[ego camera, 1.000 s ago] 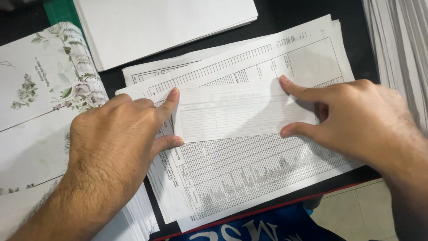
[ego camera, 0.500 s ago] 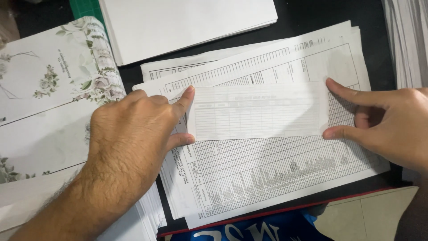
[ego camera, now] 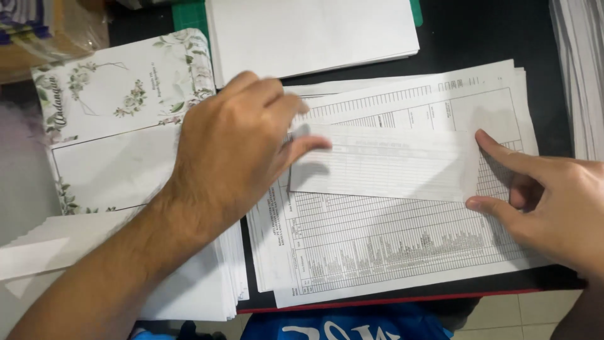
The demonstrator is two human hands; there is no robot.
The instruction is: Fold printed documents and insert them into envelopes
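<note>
Head view: one cam, looking down on a dark desk [ego camera: 478, 38] covered in paperwork.
Main item: folded paper strip [ego camera: 384, 165], white, faint table print showing through, lying on top of a stack of printed forms [ego camera: 402, 252].
Strip long axis: runs left-right across the frame, a touch lower at the right end.
Left hand [ego camera: 233, 151]: palm down, flat, fingers [ego camera: 308, 146] spread over the strip's left end and pressing. No pinch, nothing gripped; hand open and flat.
Right hand [ego camera: 553, 201]: at the strip's right end. Index tip on the upper right corner, thumb tip at the lower right corner, hand open, both just touching the edge. Not lifting it as far as I can see.
Which way it lies: strip sits between the two hands, each hand on one short end; the left hand covers more of it, the right only meets the edge.
Left of forms: floral-print cards [ego camera: 119, 94] w/ a thick pile of white sheets [ego camera: 207, 289] below, under the left forearm.
Top: plain white paper stack [ego camera: 314, 31] on a green mat.
Right edge: another tall paper pile [ego camera: 579, 75].
Bottom: red table edge, blue fabric [ego camera: 340, 324] below it.
</note>
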